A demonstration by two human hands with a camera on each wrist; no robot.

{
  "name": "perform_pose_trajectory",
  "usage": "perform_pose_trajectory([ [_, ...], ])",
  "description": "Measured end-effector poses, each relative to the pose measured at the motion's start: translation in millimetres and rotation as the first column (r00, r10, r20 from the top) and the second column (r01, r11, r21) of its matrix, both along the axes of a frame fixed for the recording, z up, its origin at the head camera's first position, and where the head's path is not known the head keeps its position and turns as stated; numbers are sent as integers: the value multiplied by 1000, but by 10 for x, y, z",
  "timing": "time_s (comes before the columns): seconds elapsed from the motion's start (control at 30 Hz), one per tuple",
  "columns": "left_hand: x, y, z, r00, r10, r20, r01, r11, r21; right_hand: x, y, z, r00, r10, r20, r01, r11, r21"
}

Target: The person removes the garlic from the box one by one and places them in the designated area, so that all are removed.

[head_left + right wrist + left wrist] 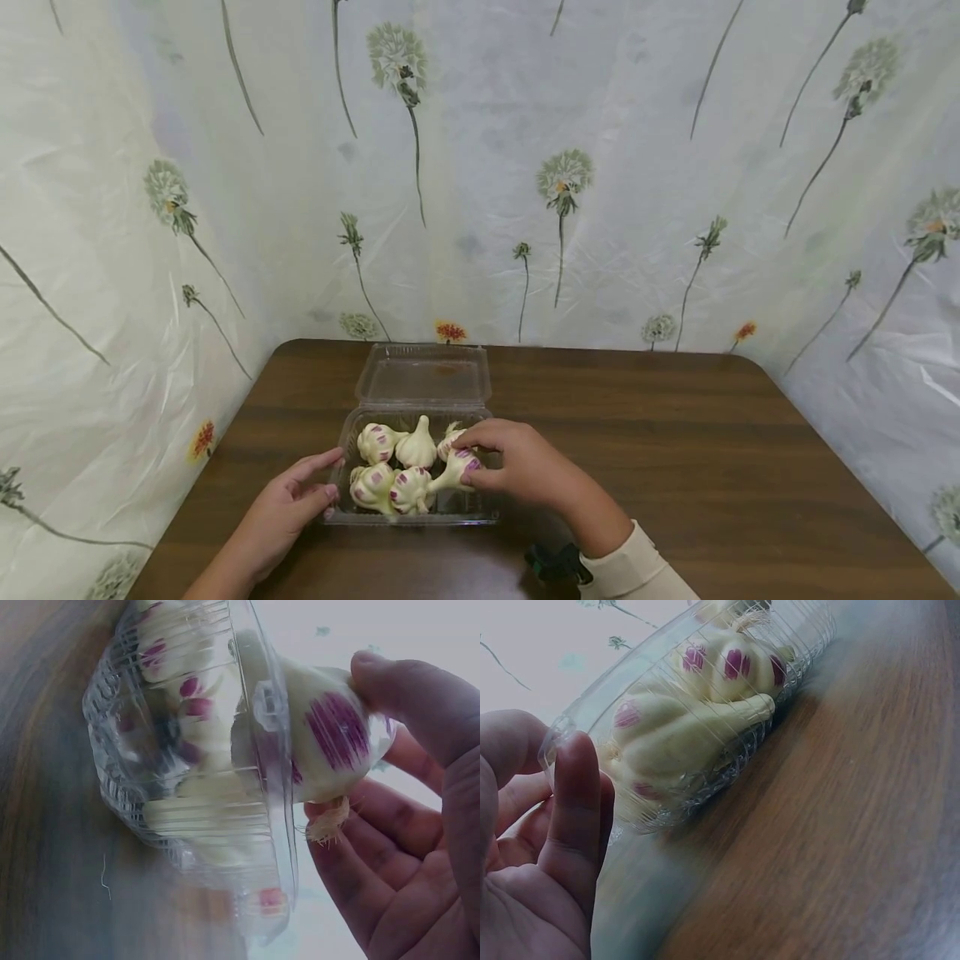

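Note:
My right hand (532, 471) pinches a pale garlic bulb (457, 469) with purple patches between thumb and fingers. In the right wrist view this garlic bulb (334, 735) sits at the container's rim, its root tuft pointing down. Several other garlic bulbs (416, 446) lie in two rows inside a clear plastic container (450, 519). At the container's left side, my left hand (281, 512) pinches the rim between thumb and fingers, as the left wrist view also shows. Part of a bulb at the back right is hidden behind the right hand.
The container's hinged lid (423, 375) lies open toward the back of the brown wooden table (675, 450). Behind and beside the table hangs a pale curtain (480, 167) with a dandelion print. A dark object (555, 564) shows by the right sleeve.

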State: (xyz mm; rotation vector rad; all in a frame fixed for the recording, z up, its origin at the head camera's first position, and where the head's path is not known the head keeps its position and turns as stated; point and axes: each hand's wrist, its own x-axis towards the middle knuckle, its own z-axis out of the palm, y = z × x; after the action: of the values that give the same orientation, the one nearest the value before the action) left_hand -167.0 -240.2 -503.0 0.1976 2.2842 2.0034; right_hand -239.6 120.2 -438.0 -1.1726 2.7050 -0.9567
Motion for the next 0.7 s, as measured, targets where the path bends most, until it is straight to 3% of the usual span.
perform_pose_trajectory([
  [0.27,-4,18,-4,1000,20,-8,-20,1000,-11,-9,36,28,999,-43,-25,41,998,-46],
  [0.7,4,14,4,1000,10,-3,-10,1000,-5,-46,97,25,993,-121,12,121,988,-92],
])
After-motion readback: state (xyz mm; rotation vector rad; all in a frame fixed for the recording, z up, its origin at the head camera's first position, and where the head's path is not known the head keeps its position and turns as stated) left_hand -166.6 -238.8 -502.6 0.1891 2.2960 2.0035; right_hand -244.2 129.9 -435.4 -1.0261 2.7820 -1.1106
